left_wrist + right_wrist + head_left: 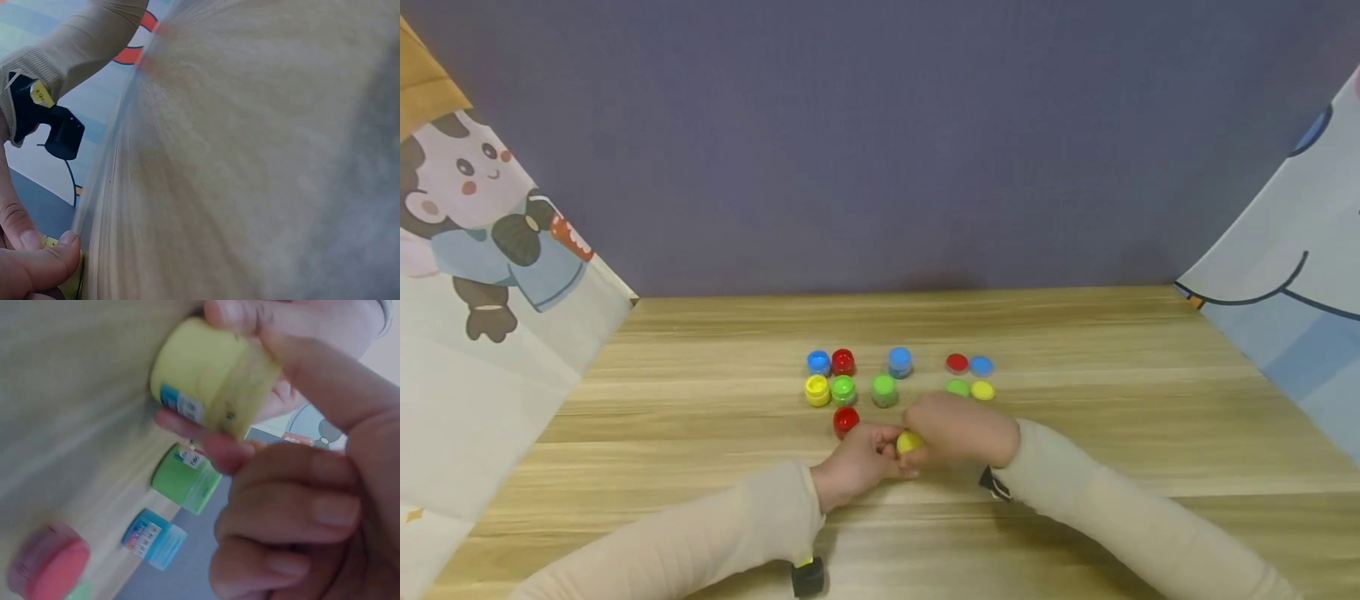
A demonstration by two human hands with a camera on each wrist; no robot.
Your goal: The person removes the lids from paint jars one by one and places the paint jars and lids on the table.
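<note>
Both hands meet at a small yellow jar (pixel 909 442) with a printed label, near the front middle of the table. My left hand (pixel 859 460) grips its body from the left, the thumb along one side. From the right, my right hand (pixel 964 428) pinches the jar's top end between thumb and fingers, the other fingers curled, as the right wrist view shows. Just beyond the left hand stands a red jar (pixel 846 420), partly covered by it. In the left wrist view only a sliver of the yellow jar (pixel 74 282) shows.
Behind the hands stand capped green (pixel 884 391) and blue (pixel 899 362) jars. To their left are blue (pixel 818 363), red (pixel 843 362), yellow (pixel 817 392) and green (pixel 844 391) jars. Red (pixel 957 362), blue (pixel 981 366), green (pixel 958 387) and yellow (pixel 982 390) discs lie right.
</note>
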